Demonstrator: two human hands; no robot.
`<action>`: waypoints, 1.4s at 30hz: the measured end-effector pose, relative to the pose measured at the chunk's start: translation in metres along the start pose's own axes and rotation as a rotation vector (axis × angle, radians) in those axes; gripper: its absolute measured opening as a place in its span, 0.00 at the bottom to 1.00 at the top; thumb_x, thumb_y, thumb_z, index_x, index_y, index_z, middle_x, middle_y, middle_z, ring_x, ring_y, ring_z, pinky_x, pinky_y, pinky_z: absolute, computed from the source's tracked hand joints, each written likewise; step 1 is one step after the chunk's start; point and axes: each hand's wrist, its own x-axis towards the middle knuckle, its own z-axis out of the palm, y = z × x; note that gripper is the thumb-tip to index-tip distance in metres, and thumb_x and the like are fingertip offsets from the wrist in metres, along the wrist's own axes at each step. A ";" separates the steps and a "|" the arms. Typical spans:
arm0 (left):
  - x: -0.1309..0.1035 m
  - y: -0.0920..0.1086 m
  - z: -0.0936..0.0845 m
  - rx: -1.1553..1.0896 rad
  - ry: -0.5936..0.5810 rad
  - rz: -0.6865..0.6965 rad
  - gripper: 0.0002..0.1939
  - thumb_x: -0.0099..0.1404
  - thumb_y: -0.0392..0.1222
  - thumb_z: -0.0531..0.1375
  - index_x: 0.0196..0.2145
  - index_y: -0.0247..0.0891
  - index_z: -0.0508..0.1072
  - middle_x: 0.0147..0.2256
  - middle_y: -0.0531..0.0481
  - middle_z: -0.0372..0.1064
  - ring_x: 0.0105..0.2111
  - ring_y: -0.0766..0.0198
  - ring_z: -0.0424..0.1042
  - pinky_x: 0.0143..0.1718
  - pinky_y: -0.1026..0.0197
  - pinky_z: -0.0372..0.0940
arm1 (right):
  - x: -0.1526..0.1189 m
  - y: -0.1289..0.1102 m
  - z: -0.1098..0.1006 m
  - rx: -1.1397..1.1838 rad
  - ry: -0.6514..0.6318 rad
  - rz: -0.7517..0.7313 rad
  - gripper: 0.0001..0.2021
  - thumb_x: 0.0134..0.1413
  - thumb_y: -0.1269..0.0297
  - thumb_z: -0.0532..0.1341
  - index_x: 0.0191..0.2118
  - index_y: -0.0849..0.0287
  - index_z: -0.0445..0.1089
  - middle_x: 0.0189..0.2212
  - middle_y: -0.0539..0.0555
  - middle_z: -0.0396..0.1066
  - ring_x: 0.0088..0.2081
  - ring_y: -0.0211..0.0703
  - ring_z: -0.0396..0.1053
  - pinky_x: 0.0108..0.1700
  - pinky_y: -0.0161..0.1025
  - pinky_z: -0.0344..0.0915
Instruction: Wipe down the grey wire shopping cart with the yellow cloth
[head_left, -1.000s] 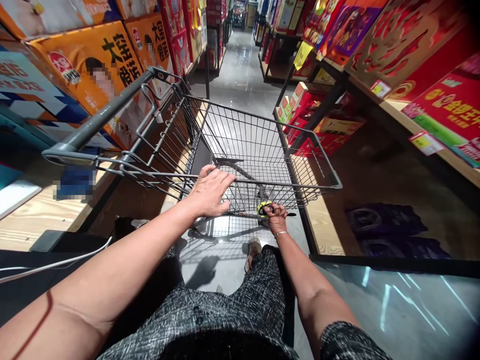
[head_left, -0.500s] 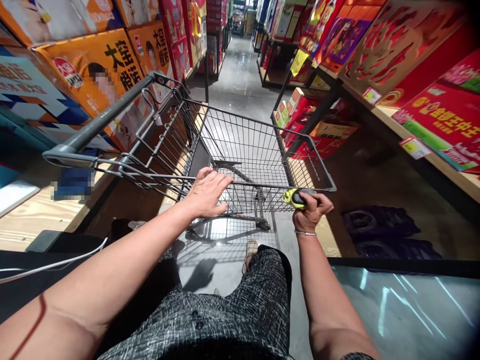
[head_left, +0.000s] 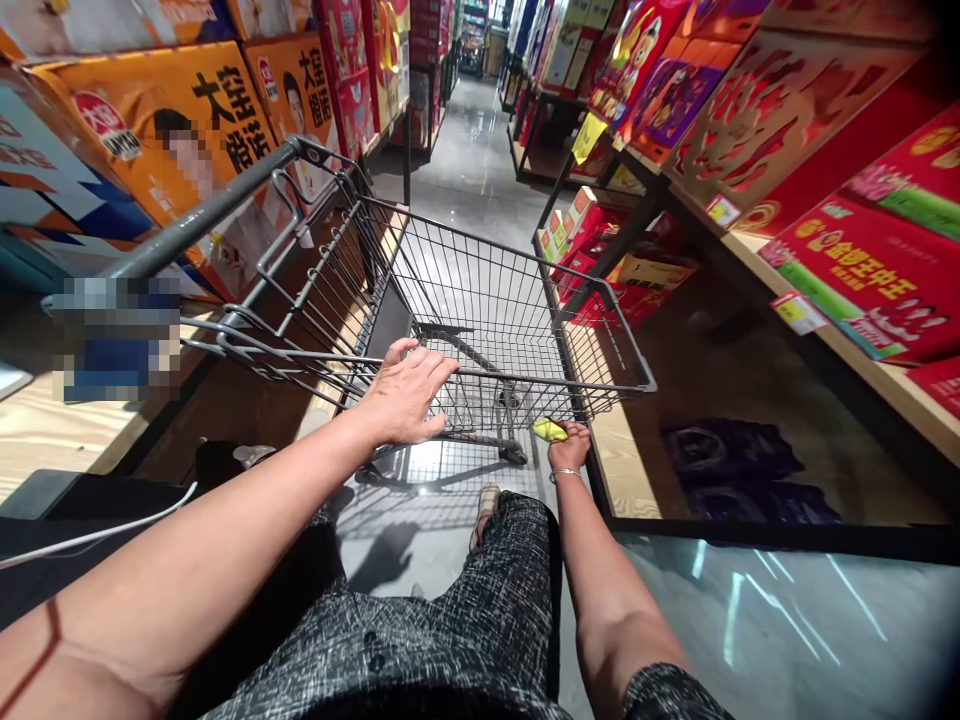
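Two hands at tipped shopping cart point(head_left: 480, 300) in store aisle. Left hand point(head_left: 405, 395) lies flat, fingers spread, on near wire rim of basket, gripping nothing. Right hand point(head_left: 568, 447) lower, closed around small yellow-green object point(head_left: 550, 430), just below basket's near right corner. Cart's long axis runs away down aisle; handle bar point(head_left: 202, 215) up left. Boxed goods point(head_left: 847, 260) on shelves either side.

The left arm stretches forward from the lower left, nearly straight. The left hand point(head_left: 405, 395) lies palm down, fingers spread and lightly curled. The right arm reaches forward and down from the lower right, a thin bangle at its wrist. The right hand point(head_left: 570, 448) is closed in a fist, knuckles up, lower than the left hand.
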 end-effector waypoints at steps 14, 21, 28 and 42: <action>0.002 0.000 0.005 -0.005 0.056 -0.001 0.32 0.61 0.54 0.57 0.59 0.34 0.64 0.51 0.41 0.67 0.52 0.48 0.63 0.65 0.46 0.45 | 0.012 -0.081 -0.161 -0.044 0.224 -0.073 0.27 0.52 0.76 0.53 0.58 0.54 0.68 0.53 0.60 0.65 0.52 0.55 0.57 0.49 0.49 0.60; 0.004 -0.002 0.013 -0.007 0.128 0.010 0.32 0.60 0.53 0.58 0.58 0.33 0.65 0.49 0.40 0.68 0.51 0.48 0.64 0.66 0.44 0.43 | -0.038 -0.167 -0.164 -0.191 0.098 -0.626 0.38 0.53 0.76 0.58 0.68 0.41 0.58 0.62 0.56 0.59 0.53 0.52 0.57 0.48 0.43 0.61; 0.001 0.003 0.009 -0.044 0.133 0.012 0.31 0.59 0.51 0.58 0.56 0.33 0.66 0.50 0.41 0.68 0.52 0.49 0.63 0.67 0.46 0.38 | 0.039 -0.054 -0.193 -0.523 -0.069 -0.216 0.21 0.64 0.66 0.53 0.59 0.44 0.68 0.58 0.58 0.63 0.50 0.52 0.58 0.43 0.43 0.62; 0.039 -0.027 0.006 -0.081 -0.028 0.024 0.36 0.57 0.52 0.63 0.61 0.35 0.65 0.57 0.39 0.65 0.57 0.47 0.60 0.66 0.43 0.43 | 0.015 -0.034 -0.178 -0.569 0.066 -0.056 0.17 0.65 0.65 0.50 0.54 0.49 0.71 0.50 0.62 0.65 0.46 0.53 0.60 0.39 0.45 0.62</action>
